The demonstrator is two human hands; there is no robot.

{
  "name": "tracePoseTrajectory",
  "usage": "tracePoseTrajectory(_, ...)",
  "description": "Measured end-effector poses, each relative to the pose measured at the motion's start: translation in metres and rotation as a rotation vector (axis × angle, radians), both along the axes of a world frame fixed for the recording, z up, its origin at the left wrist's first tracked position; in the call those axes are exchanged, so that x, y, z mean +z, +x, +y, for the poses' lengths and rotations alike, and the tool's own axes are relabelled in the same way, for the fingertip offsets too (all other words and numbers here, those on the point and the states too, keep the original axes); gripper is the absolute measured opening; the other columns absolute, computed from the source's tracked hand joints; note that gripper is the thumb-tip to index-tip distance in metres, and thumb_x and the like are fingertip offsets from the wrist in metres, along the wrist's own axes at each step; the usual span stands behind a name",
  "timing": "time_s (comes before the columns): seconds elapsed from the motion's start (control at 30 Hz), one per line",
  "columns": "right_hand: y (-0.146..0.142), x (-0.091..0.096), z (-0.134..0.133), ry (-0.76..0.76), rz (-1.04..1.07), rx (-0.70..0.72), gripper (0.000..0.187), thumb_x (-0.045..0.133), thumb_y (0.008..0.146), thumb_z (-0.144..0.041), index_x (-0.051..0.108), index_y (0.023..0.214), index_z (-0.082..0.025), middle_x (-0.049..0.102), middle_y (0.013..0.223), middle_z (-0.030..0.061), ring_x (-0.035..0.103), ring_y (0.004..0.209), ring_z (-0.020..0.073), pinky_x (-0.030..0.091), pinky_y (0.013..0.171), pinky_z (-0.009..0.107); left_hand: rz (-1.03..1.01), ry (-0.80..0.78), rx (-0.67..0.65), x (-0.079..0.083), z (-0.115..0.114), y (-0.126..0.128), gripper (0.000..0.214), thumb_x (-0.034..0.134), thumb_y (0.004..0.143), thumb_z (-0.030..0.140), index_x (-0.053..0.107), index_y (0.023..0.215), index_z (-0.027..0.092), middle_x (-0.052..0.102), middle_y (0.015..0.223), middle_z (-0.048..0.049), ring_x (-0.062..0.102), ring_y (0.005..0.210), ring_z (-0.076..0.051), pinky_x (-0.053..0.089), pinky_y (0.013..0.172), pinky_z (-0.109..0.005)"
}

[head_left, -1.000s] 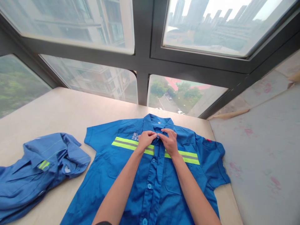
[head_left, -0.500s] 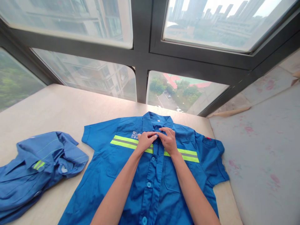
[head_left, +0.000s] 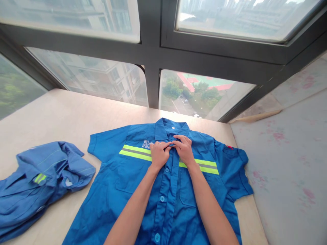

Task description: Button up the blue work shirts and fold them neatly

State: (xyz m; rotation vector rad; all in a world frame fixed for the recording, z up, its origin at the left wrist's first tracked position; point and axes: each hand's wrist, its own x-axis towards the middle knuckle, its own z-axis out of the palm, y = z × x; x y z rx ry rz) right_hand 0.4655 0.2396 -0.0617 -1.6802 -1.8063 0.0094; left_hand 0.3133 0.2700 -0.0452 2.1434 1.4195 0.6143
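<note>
A bright blue short-sleeved work shirt (head_left: 133, 190) with a yellow-green reflective stripe lies flat, front up, on a beige table (head_left: 63, 115). My left hand (head_left: 158, 154) and my right hand (head_left: 184, 149) meet at the shirt's front placket just below the collar (head_left: 167, 126). Both hands pinch the fabric edges there, fingertips touching each other. Blue buttons (head_left: 161, 198) run down the placket below my hands, and the lower ones look fastened.
A second, paler blue work garment (head_left: 38, 180) lies crumpled at the table's left edge. Large windows in a dark frame (head_left: 150, 64) stand right behind the table. A pale surface with pink stains (head_left: 286, 163) lies to the right.
The view has tilted slightly downward. My hands stay at the top of the placket, with the fingers pressed closer together.
</note>
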Motion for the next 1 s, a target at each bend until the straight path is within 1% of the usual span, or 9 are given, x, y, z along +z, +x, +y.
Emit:
tracePoseTrajectory(0.13, 0.0016, -0.0010, 0.0011, -0.001, 0.013, 0.017, 0.017, 0.060, 0.090, -0.019, 0.075, 0.091, -0.028, 0.067, 0.121, 0.0039, 0.054, 0.117, 0.0250, 0.036, 0.099, 0.042, 0.030, 0.037, -0.011, -0.0012, -0.0020, 0.0007, 0.028, 0.054, 0.091, 0.027, 0.073, 0.112, 0.033, 0.075, 0.103, -0.0027, 0.057, 0.094, -0.025, 0.033, 0.085, -0.044)
tracePoseTrajectory(0.3, 0.0024, 0.0016, 0.0020, -0.016, 0.099, 0.064, 0.020, 0.056, 0.092, -0.017, 0.074, 0.086, -0.026, 0.070, 0.120, 0.0023, 0.055, 0.118, 0.0243, 0.034, 0.101, 0.042, 0.029, 0.057, -0.019, -0.0016, -0.0024, 0.0025, 0.030, 0.052, 0.092, 0.025, 0.073, 0.112, 0.034, 0.075, 0.101, -0.0019, 0.056, 0.092, -0.025, 0.032, 0.083, -0.043)
tracePoseTrajectory(0.5, 0.0040, 0.0025, 0.0015, -0.084, 0.171, 0.090, 0.022, 0.052, 0.093, -0.019, 0.073, 0.090, -0.026, 0.068, 0.127, 0.0023, 0.053, 0.124, 0.0253, 0.030, 0.105, 0.046, 0.003, 0.035, 0.000, -0.0013, -0.0044, 0.0030, 0.028, 0.049, 0.094, 0.024, 0.073, 0.107, 0.031, 0.074, 0.103, -0.0025, 0.056, 0.094, -0.025, 0.033, 0.084, -0.043)
tracePoseTrajectory(0.77, 0.0056, 0.0057, 0.0004, -0.127, 0.161, 0.098, 0.022, 0.050, 0.093, -0.018, 0.071, 0.093, -0.025, 0.064, 0.132, 0.0023, 0.049, 0.128, 0.0247, 0.030, 0.106, 0.047, -0.011, 0.010, 0.046, 0.0009, -0.0059, 0.0063, 0.027, 0.049, 0.093, 0.019, 0.073, 0.103, 0.027, 0.075, 0.101, -0.0030, 0.057, 0.096, -0.025, 0.034, 0.084, -0.041)
tracePoseTrajectory(1.0, 0.0038, 0.0062, -0.0004, -0.084, 0.208, 0.083, 0.018, 0.053, 0.088, -0.016, 0.068, 0.091, -0.026, 0.066, 0.128, 0.0031, 0.052, 0.125, 0.0255, 0.030, 0.107, 0.048, -0.028, -0.021, 0.056, 0.0036, -0.0049, 0.0061, 0.024, 0.052, 0.092, 0.018, 0.072, 0.102, 0.027, 0.075, 0.101, -0.0012, 0.059, 0.095, -0.023, 0.035, 0.084, -0.041)
